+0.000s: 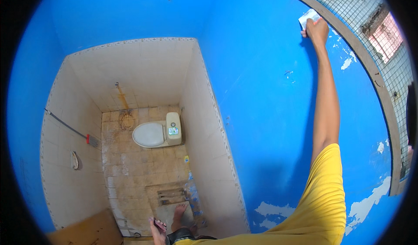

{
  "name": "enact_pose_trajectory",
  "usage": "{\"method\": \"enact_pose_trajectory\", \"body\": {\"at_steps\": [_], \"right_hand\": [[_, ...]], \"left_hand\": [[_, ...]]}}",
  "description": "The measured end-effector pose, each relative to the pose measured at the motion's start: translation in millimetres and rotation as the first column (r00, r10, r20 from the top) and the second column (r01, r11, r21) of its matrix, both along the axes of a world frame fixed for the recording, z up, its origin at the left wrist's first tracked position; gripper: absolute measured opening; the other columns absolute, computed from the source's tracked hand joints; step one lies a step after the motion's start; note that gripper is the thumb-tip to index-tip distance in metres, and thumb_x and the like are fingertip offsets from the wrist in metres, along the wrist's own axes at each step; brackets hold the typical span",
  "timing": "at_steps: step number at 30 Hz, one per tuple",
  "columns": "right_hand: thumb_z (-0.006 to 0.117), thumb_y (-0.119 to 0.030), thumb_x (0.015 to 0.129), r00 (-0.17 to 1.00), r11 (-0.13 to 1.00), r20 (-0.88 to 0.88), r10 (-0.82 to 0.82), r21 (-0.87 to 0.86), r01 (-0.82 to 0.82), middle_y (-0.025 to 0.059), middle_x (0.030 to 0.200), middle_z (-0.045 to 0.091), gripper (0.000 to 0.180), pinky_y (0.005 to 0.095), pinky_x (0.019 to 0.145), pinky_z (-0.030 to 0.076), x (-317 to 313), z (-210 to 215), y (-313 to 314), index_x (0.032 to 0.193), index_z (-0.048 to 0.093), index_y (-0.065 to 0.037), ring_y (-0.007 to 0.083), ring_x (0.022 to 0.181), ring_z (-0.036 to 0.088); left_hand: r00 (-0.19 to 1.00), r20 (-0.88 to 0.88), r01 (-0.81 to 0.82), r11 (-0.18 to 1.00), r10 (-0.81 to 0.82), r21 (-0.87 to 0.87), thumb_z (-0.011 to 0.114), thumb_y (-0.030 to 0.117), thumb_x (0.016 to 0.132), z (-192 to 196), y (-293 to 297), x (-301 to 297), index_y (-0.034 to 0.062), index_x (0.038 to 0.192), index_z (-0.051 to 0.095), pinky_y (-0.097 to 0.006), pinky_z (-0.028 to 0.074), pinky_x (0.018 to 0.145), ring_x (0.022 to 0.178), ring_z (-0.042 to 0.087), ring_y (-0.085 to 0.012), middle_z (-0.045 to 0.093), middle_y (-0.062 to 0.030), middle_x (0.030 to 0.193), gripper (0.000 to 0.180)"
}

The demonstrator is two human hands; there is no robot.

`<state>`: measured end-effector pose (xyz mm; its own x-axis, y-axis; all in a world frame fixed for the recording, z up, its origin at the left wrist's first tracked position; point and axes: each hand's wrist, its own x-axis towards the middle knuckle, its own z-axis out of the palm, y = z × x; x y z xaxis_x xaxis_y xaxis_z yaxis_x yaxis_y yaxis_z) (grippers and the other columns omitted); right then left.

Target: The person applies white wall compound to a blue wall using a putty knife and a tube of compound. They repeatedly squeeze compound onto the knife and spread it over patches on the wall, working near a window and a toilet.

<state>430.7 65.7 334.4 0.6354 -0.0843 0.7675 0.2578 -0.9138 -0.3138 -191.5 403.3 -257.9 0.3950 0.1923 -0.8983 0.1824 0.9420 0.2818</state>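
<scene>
My right hand, at the end of a raised, outstretched arm, is closed round a flat whitish piece with a dark edge. It presses or holds this piece against the blue wall, close beside the wooden window frame. A bit of red shows by the fingers, and the rest of the piece is hidden in the grip. Low in the view, my left hand hangs down with curled fingers. Something dark shows at its fingers, too small to make out. Pale peeled patches mark the paint near the right hand.
A wooden frame with wire mesh borders the wall at right, a nail sticking out. Below stand a toilet, a red-headed long-handled brush against tiles, and a brown board. Blue paint flakes lie near my bare foot.
</scene>
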Motion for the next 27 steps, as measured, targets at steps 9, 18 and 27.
{"method": "enact_pose_trajectory", "body": {"at_steps": [9,18,27], "right_hand": [[0.052,-0.013,0.080,0.998,0.999,-0.062,-0.014,-0.029,0.012,0.0158,0.058,0.064,0.020,0.0336,0.049,0.053,8.2,0.5,-11.3,0.073,0.057,0.004,0.0227,0.052,0.067],[0.051,-0.015,0.081,0.991,0.994,-0.110,-0.081,-0.085,0.072,0.0137,0.057,0.063,0.022,0.0345,0.051,0.054,0.0,-1.3,-16.4,0.078,0.062,0.005,0.0225,0.051,0.067],[0.052,-0.013,0.080,0.989,0.999,-0.142,0.040,-0.007,-0.042,0.0145,0.057,0.063,0.022,0.0361,0.050,0.053,22.9,0.9,4.7,0.074,0.060,0.006,0.0231,0.050,0.066]], "left_hand": [[0.999,-0.040,0.002,1.000,-0.002,0.007,0.050,0.046,0.095,35.3,-2.9,14.0,0.0213,0.070,0.046,-0.030,0.038,0.058,0.055,0.039,-0.0134,0.040,0.0051,0.057,0.035],[1.000,-0.021,0.005,0.999,-0.006,-0.045,0.051,0.047,0.094,39.4,2.3,8.6,0.0203,0.072,0.049,-0.030,0.038,0.056,0.053,0.041,-0.0136,0.042,0.0047,0.055,0.035],[0.997,0.051,-0.051,0.999,0.050,0.018,0.060,0.041,0.089,-4.0,3.3,-4.5,0.0188,0.094,0.054,-0.033,0.046,0.055,0.058,0.051,-0.0158,0.051,0.0014,0.066,0.023]]}}
